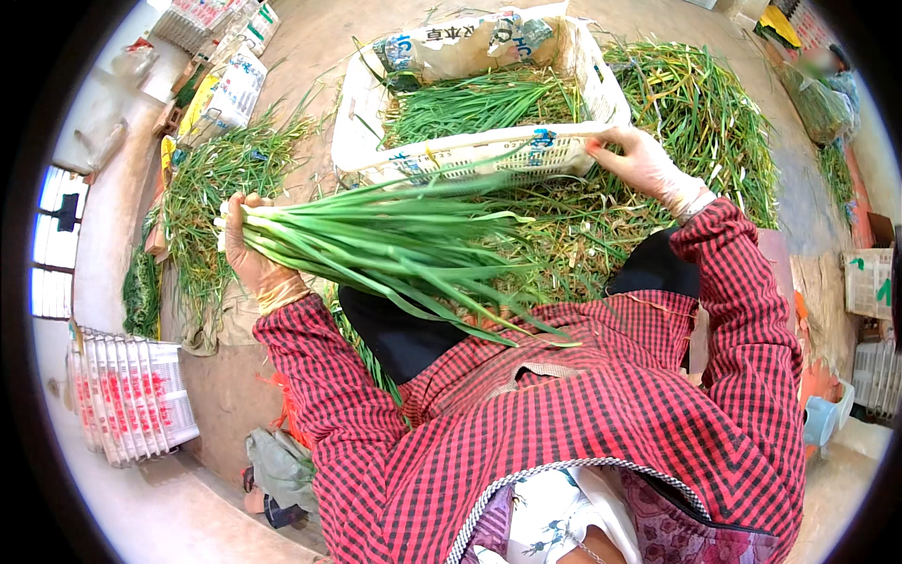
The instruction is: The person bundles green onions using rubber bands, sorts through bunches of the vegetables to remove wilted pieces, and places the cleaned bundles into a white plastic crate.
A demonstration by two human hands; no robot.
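Note:
A bunch of chives point(395, 230) lies across my front, its pale stem ends at the left and its long green leaves fanned to the right. My left hand point(252, 252), in a thin pale glove, is closed round the stem end. My gloved right hand point(648, 169) is at the front right corner of a white plastic crate point(451, 164), thumb and fingers drawn together in a pinch. Whether it grips the rim or a small scrap there, I cannot make out. Inside the crate lie more chives point(489, 103), along with a printed white sack point(460, 47) at the far wall.
Heaps of loose leaves and trimmings flank the crate, one at the right point(705, 122) and one at the left point(225, 179). Stacked white baskets point(132, 395) stand at the lower left. Another person point(832, 89) is at the far right edge, beside a bundle of greens.

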